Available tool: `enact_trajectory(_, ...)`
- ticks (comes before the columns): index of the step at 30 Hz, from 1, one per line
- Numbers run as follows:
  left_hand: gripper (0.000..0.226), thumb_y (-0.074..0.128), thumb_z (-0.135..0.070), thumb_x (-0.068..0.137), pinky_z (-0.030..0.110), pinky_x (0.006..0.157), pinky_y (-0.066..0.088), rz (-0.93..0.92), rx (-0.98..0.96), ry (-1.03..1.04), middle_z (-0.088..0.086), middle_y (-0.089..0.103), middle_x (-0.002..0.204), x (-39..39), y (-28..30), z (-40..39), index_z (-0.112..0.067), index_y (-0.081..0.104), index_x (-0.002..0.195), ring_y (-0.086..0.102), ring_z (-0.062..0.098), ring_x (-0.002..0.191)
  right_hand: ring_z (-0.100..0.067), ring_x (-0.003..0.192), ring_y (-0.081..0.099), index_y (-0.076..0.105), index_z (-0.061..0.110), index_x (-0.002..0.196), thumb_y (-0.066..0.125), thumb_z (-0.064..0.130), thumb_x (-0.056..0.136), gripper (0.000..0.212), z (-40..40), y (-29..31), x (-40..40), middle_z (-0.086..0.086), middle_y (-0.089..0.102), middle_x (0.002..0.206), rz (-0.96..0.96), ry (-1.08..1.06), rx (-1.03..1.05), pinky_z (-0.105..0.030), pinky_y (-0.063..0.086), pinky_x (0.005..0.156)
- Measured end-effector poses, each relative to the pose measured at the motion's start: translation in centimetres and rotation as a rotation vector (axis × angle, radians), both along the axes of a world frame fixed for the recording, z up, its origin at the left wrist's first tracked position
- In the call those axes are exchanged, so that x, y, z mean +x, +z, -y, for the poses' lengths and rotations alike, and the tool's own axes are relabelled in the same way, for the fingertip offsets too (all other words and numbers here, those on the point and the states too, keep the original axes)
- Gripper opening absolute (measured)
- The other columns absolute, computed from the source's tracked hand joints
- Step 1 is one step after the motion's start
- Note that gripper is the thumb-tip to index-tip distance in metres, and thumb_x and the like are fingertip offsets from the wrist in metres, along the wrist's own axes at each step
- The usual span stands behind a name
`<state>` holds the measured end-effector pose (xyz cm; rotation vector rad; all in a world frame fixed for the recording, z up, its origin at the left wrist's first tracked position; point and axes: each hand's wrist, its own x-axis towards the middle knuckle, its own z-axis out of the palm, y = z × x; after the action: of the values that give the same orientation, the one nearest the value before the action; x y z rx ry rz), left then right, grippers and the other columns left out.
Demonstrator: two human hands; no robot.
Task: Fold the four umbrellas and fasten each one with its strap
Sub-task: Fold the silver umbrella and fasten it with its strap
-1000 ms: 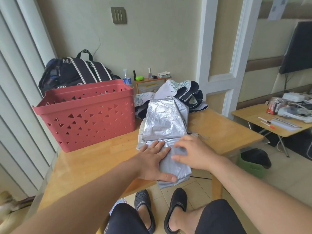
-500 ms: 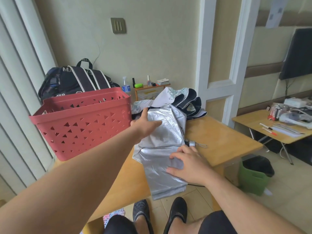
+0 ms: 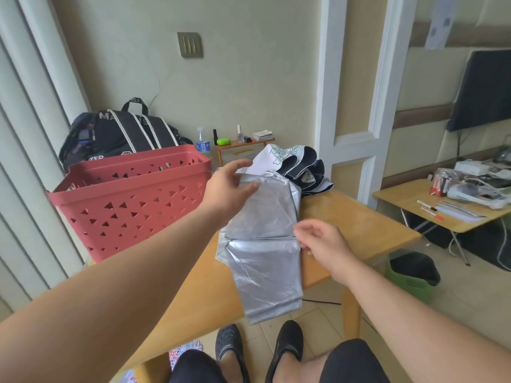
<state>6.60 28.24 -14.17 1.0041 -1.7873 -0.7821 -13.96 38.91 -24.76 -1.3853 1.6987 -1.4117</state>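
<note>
I have a single view, from a camera worn on the person's head, looking forward and steeply down. It sits close over the wooden table (image 3: pixel 359 217), near enough that both forearms enter from the bottom corners and the knees and shoes fill the near edge. The wide lens bends the door frame (image 3: pixel 326 106) and the blinds at left. Far across, I see the wall; at far right, a low side table (image 3: pixel 453 225). With one camera, no overlap exists.

umbrella (image 3: pixel 262 236): shiny crinkled silver cloth | basket (image 3: pixel 130 200): matt red plastic | table (image 3: pixel 359 225): smooth glossy wood
</note>
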Motion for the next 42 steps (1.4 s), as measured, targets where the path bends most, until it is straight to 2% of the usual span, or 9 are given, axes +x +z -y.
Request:
enact_trajectory(3,0.038,0.08,-0.026,0.088,0.023,0.075,0.055,0.196,-0.168,0.054,-0.011,0.073,0.103,1.0,0.2,-1.3,-0.041,0.07,0.121,0.069,0.007,0.089,-0.015,0.083,0.067,0.07,0.032,0.108,0.081,0.024,0.086,0.026,0.9,2.9,-0.1,0.005,0.071,0.089,-0.143,-0.133,-0.133,-0.038,0.057,0.084)
enact_trajectory(8,0.028,0.08,-0.029,0.089,0.022,0.081,0.049,0.295,-0.308,0.081,-0.005,0.075,0.101,2.1,-0.5,-3.1,-0.037,0.074,0.115,0.068,0.013,0.091,-0.01,0.088,0.053,0.054,0.039,0.133,0.086,0.025,0.08,0.064,1.4,7.0,1.8,0.006,0.053,0.103,-0.433,-0.119,-0.284,-0.025,0.047,0.083)
enact_trajectory(13,0.03,0.082,-0.029,0.087,-0.002,0.073,0.037,0.254,-0.324,0.101,-0.019,0.071,0.093,3.4,-0.9,-3.8,-0.035,0.075,0.115,0.067,0.005,0.088,-0.01,0.082,0.053,0.07,0.029,0.11,0.089,0.018,0.077,0.039,1.6,8.2,2.8,0.006,0.058,0.089,-0.549,-0.112,-0.337,-0.03,0.044,0.078)
enact_trajectory(15,0.033,0.084,-0.027,0.086,-0.002,0.075,0.04,0.248,-0.308,0.092,-0.025,0.067,0.088,3.9,-0.9,-4.2,-0.033,0.076,0.117,0.067,-0.003,0.085,-0.005,0.078,0.053,0.072,0.026,0.102,0.087,0.016,0.079,0.03,1.3,8.4,2.8,0.009,0.06,0.083,-0.561,-0.101,-0.327,-0.028,0.042,0.074)
enact_trajectory(21,0.023,0.085,-0.028,0.084,0.001,0.075,0.045,0.268,-0.315,0.072,-0.02,0.072,0.084,5.1,-1.3,-4.8,-0.031,0.079,0.106,0.066,-0.008,0.082,-0.016,0.09,0.051,0.075,0.03,0.09,0.084,0.027,0.084,0.012,0.4,9.0,2.5,0.015,0.062,0.081,-0.746,-0.051,-0.283,-0.031,0.038,0.079)
enact_trajectory(28,0.01,0.086,-0.034,0.083,0.014,0.073,0.038,0.304,-0.392,-0.007,-0.015,0.058,0.091,5.6,-2.5,-5.7,-0.037,0.078,0.088,0.053,-0.003,0.084,-0.017,0.102,0.053,0.076,0.03,0.082,0.086,0.026,0.083,0.011,-0.7,8.0,2.0,0.013,0.063,0.097,-0.722,-0.03,-0.332,-0.034,0.042,0.094)
enact_trajectory(34,0.008,0.083,-0.034,0.088,0.007,0.067,0.036,0.311,-0.342,-0.114,-0.034,0.065,0.081,5.8,-3.2,-6.8,-0.033,0.075,0.087,0.058,-0.011,0.08,-0.007,0.108,0.057,0.071,0.032,0.113,0.092,0.028,0.076,0.043,-2.1,6.9,1.9,0.021,0.066,0.11,-0.663,0.045,-0.258,-0.028,0.045,0.098)
enact_trajectory(38,0.013,0.085,-0.042,0.084,0.011,0.078,0.043,0.35,-0.315,-0.143,-0.027,0.071,0.093,6.0,-4.4,-6.7,-0.038,0.074,0.089,0.065,-0.003,0.094,-0.009,0.094,0.06,0.076,0.034,0.087,0.087,0.025,0.081,0.016,-2.6,5.7,2.0,0.015,0.069,0.09,-0.676,0.044,-0.25,-0.031,0.049,0.089)
enact_trajectory(42,0.044,0.092,-0.041,0.075,0.008,0.084,0.044,0.471,-0.36,-0.242,-0.021,0.066,0.113,6.2,-5.4,-6.4,-0.039,0.069,0.113,0.061,0.001,0.105,-0.002,0.09,0.061,0.076,0.04,0.082,0.085,0.024,0.083,0.018,-3.3,4.5,2.4,0.015,0.07,0.087,-0.624,0.083,-0.227,-0.015,0.046,0.08)
